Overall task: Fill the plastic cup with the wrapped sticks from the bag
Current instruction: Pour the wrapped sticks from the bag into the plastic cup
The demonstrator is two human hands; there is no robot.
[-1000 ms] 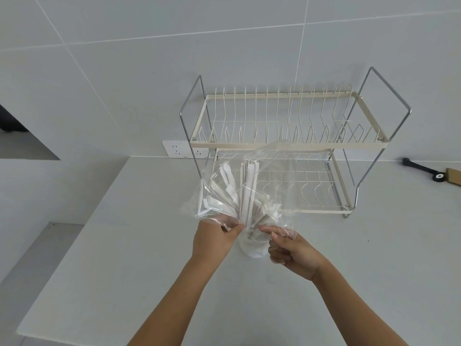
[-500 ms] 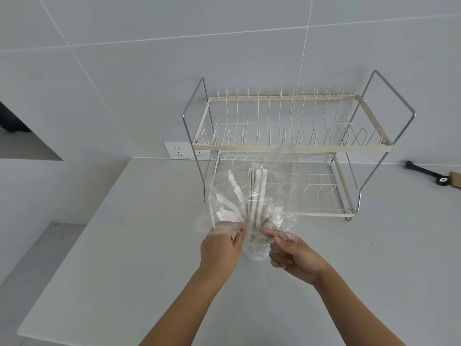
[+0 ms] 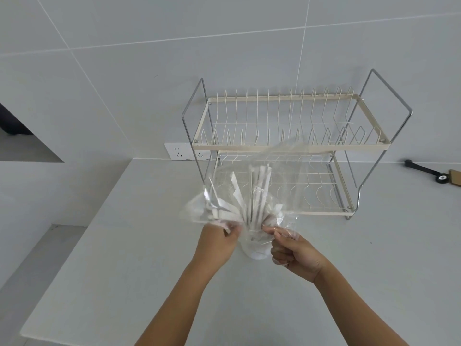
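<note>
A clear plastic bag [image 3: 287, 171] is upended over a translucent plastic cup [image 3: 257, 250] that stands on the white counter. Several white wrapped sticks [image 3: 259, 193] stand in the bag and fan out to the left, their lower ends down in the cup. My left hand [image 3: 217, 243] pinches the bag's left edge at the cup's rim. My right hand [image 3: 296, 253] pinches the bag's right edge on the other side of the cup. The cup is mostly hidden by my hands and the bag.
A two-tier wire dish rack [image 3: 282, 146] stands just behind the bag against the tiled wall. A wall socket [image 3: 178, 151] sits to its left. A black tool [image 3: 424, 171] lies at the far right. The counter edge [image 3: 74, 221] drops off at the left.
The bag's top has flared and lifted to the right. The sticks stand more upright and sit lower in the cup. Both hands stay pinched on the bag at the rim.
</note>
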